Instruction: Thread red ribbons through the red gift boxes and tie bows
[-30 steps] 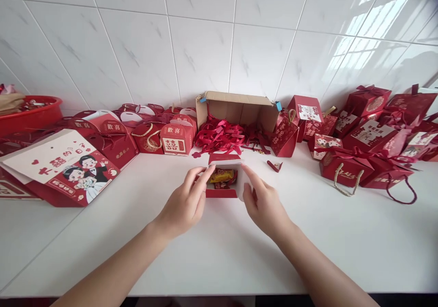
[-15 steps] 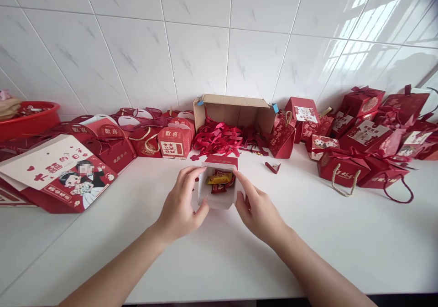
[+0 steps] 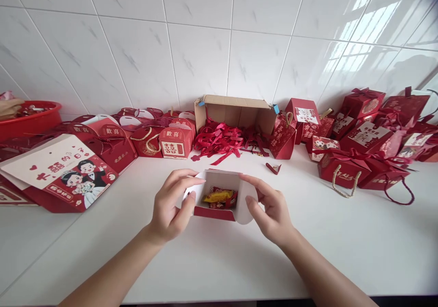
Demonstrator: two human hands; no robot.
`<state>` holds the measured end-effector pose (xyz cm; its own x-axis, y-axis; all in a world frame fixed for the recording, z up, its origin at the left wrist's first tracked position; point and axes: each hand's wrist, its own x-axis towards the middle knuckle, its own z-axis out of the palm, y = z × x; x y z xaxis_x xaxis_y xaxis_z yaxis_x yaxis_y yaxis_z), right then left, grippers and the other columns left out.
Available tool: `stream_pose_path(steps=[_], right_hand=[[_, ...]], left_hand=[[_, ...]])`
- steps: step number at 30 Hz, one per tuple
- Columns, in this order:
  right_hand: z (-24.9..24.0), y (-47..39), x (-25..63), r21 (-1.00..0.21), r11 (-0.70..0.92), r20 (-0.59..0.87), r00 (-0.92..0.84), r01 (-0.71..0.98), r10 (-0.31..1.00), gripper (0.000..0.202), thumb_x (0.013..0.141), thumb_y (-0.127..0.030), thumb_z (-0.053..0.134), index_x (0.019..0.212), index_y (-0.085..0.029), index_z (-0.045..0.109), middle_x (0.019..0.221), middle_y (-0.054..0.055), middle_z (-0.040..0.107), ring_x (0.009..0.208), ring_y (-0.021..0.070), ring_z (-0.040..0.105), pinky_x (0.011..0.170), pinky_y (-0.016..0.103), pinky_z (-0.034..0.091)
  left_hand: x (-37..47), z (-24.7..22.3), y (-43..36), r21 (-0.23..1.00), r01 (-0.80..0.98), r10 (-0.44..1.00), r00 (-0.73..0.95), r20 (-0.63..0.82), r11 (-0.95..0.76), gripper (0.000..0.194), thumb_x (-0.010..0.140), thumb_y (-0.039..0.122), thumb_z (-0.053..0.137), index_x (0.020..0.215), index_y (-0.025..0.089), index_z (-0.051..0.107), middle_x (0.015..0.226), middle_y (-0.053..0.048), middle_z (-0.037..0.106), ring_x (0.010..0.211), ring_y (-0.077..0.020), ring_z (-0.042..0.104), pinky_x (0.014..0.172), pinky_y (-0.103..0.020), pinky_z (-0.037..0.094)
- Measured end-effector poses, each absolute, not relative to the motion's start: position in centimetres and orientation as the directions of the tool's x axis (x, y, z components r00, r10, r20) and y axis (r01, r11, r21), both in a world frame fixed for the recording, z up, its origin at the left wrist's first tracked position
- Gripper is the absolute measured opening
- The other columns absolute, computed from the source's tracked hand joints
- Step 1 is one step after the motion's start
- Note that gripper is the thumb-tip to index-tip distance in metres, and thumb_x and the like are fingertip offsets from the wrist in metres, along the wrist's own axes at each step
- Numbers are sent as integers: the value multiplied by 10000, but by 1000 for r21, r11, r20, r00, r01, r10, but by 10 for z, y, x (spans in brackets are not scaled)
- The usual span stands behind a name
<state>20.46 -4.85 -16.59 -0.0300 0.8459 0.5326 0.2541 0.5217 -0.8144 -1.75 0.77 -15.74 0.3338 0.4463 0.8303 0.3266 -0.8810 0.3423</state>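
Note:
A small red gift box (image 3: 215, 213) with a white inside stands on the white table in front of me, its top unfolded. Wrapped candies (image 3: 221, 197), one yellow and others red, lie at its bottom. My left hand (image 3: 174, 202) pinches the left side flap between thumb and fingers. On the other side, my right hand (image 3: 268, 204) grips the white right flap (image 3: 246, 206), thumb on its inner face and fingers behind it.
Behind the box, an open cardboard carton (image 3: 236, 101) spills red ribbons (image 3: 219, 138). Finished-looking red boxes (image 3: 176, 140) line the left; more red boxes (image 3: 345, 174) with cord handles crowd the right. A small red piece (image 3: 273, 168) lies right of centre. A red basin (image 3: 30, 117) sits far left.
The box has turned, so its red edge faces me and its side flaps spread outward. Both hands have shifted from its rim onto these flaps, the right hand moving slightly outward.

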Motion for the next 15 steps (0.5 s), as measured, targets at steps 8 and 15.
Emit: stream_pose_path(steps=[8,15], right_hand=[[-164,-47,204,-952,277,287,-62,-126,956,286,858,-304,534,1137,-246,566,654,-15,571,604,137,542,518,240,451],[-164,-44,203,-951,176,204,-85,-254,975,359,842,-337,588,1183,-272,497,679,-35,573,551,101,499,479,196,399]], left_hand=[[-21,-149,0,429,208,476,449,756,-879,171,774,167,517,929,210,461,1304,-126,418,1178,-279,458,939,-440,405],[-25,-148,2,575,32,499,539,679,-817,321,770,122,506,1041,220,365,1125,-113,508,1211,-291,453,966,-487,398]])
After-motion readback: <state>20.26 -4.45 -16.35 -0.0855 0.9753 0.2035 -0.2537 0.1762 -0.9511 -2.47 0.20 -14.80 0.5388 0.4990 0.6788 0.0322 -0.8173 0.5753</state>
